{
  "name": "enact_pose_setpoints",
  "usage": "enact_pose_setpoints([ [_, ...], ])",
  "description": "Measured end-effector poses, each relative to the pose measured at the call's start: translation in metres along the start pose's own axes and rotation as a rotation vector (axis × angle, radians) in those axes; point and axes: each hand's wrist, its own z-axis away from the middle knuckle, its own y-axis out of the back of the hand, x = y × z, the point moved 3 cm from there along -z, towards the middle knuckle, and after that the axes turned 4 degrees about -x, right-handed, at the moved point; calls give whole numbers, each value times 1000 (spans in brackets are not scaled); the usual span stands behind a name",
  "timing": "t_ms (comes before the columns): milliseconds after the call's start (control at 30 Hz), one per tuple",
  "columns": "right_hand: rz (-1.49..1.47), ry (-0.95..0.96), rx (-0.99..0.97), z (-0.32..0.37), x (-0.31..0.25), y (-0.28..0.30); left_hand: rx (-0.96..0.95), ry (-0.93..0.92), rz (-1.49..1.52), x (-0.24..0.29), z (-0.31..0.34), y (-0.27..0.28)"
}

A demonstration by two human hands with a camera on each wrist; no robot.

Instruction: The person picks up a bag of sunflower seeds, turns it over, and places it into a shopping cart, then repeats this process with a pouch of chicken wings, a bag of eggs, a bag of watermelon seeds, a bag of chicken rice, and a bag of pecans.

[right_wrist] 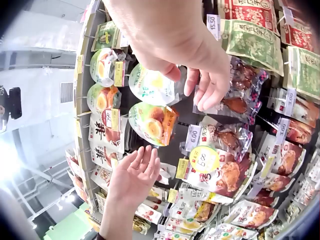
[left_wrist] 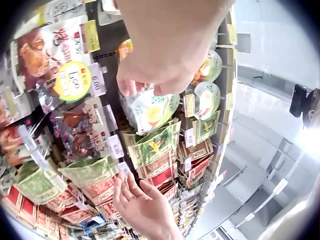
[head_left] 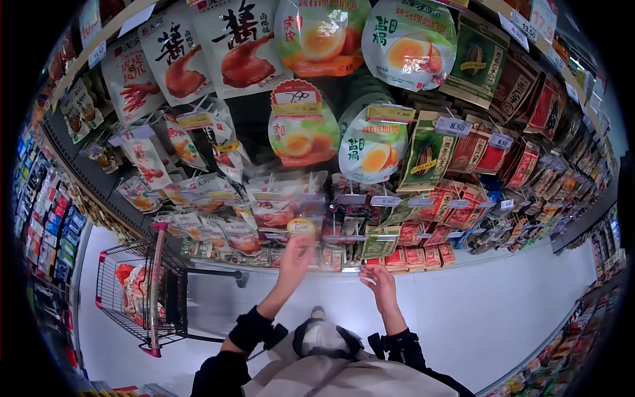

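Grip loosely open on both: left hand [head_left: 294,263] has round yellow tag [head_left: 301,227] at 12 o'clock, right hand [head_left: 380,286] at 4.

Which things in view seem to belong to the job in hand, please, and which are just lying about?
Probably in the job:
left hand
right hand
hanging snack packets near them

Probably just there:
shopping cart
red-and-white package inside it
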Motion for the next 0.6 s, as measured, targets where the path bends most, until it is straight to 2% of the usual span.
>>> enact_pose_setpoints([
  [67,25,42,10,-14,-17,2,-8,-154,-68,13,-42,0],
  [200,35,98,66,-33,-37,6,20,-406,-295,78,-119,-17],
  [300,9,112,90,-44,-42,11,-6,-375,-170,89,-178,-31],
  [433,19,148,68,-54,-47,15,-34,-319,-115,54,-238,-45],
  [467,20,158,62,-56,-50,16,-57,-304,-119,42,-248,-48],
  [500,23,165,58,-58,-54,17,-71,-277,24,40,-249,-56],
  [600,67,152,38,-63,-64,23,-84,-169,-145,36,-244,-61],
])
